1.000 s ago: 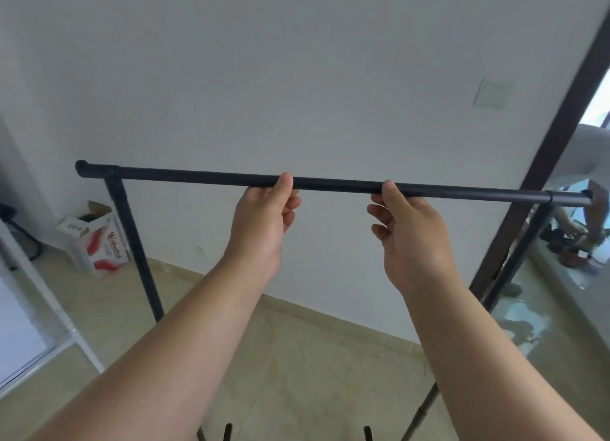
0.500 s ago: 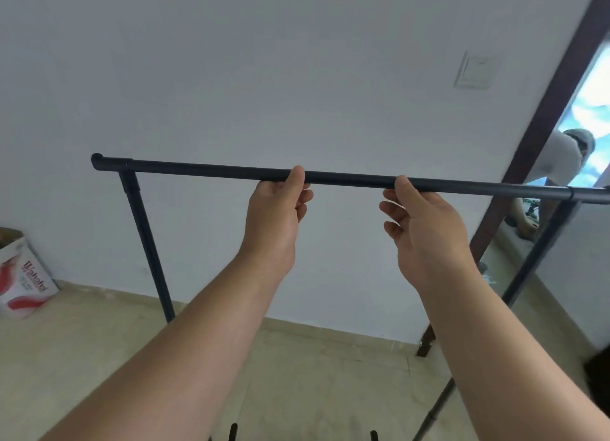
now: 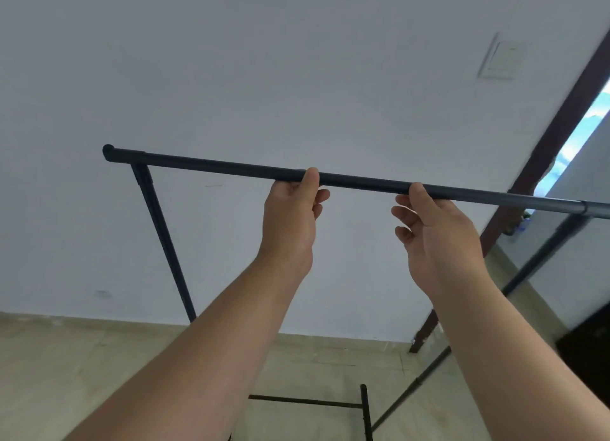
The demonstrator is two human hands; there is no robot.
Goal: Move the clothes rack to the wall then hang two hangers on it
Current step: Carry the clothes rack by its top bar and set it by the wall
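Both bare hands hold the thin black metal clothes rack by its long top bar; the left hand is curled around it and the right hand pinches it, fingers half open; push gently and evenly so the skinny legs stay straight; the rack stands on the tan floor, near the white wall; no hangers show.

No legible text (anywhere in view)
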